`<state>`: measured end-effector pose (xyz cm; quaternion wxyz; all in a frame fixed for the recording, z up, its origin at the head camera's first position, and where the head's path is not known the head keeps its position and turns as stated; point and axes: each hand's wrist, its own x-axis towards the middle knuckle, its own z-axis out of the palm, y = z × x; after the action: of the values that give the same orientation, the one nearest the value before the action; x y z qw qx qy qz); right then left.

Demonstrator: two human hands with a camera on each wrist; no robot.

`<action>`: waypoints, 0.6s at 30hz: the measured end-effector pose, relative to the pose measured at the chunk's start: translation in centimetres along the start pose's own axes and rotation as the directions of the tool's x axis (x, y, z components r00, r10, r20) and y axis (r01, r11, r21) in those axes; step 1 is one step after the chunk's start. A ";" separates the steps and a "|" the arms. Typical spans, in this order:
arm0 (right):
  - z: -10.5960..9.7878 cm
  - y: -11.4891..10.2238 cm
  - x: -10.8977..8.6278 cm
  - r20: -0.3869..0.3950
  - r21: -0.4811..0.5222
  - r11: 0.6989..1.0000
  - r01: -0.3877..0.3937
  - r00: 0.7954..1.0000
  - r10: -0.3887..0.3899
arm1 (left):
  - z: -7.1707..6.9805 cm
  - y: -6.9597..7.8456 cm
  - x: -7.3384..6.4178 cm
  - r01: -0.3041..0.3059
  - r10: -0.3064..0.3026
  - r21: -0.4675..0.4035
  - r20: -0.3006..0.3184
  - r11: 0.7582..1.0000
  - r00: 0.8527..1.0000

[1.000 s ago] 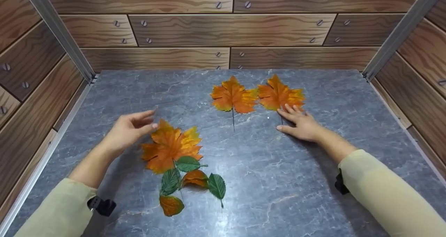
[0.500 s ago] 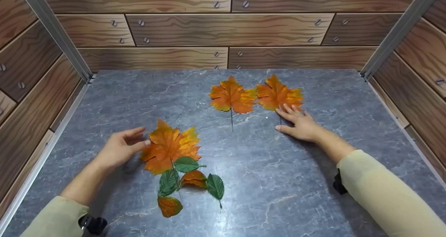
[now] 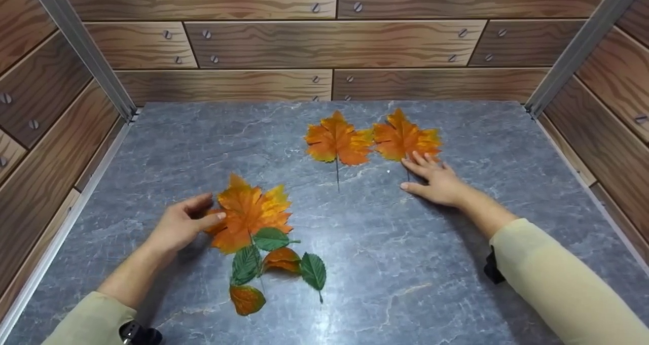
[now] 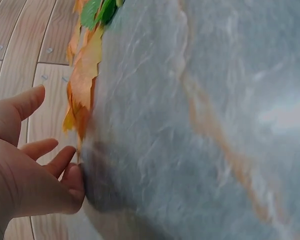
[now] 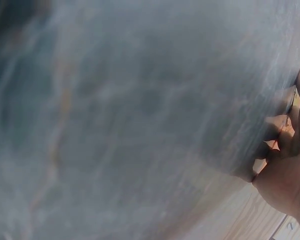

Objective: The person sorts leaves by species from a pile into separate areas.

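On the left lies a large orange maple leaf (image 3: 253, 210). My left hand (image 3: 175, 228) is at its left edge, the thumb overlapping the leaf in the head view. Seen from the left wrist, the left hand's thumb and fingers (image 4: 60, 160) stand apart beside the leaf edge. Two more maple leaves lie further back, a middle one (image 3: 337, 139) and a right one (image 3: 403, 134). My right hand (image 3: 438, 182) rests with spread fingers over the lower edge and stem of the right leaf. Its fingers are at the far right of the right wrist view.
Below the left maple leaf are green leaves, one near its stem (image 3: 271, 238), one lower left (image 3: 247, 265) and one to the right (image 3: 313, 270). Two small orange-brown leaves (image 3: 283, 260) lie among them. Wood-patterned panels (image 3: 334, 43) wall the grey marbled table (image 3: 385, 243).
My left hand has come down and toward me from above the left leaf's upper edge, then slightly right onto its left edge. The right hand and all leaves stay put.
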<state>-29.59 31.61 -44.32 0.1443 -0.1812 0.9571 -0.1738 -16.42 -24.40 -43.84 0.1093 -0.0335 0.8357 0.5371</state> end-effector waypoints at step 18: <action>0.1 0.0 -0.2 -0.006 0.033 0.999 -0.005 1.000 0.005 | 1.2 -0.5 0.1 -0.089 0.100 0.203 -0.047 0.975 0.994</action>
<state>-29.40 31.65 -44.42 0.1449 -0.1758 0.9550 -0.1898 -16.23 -23.45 -44.76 0.0627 0.0025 0.8890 0.4536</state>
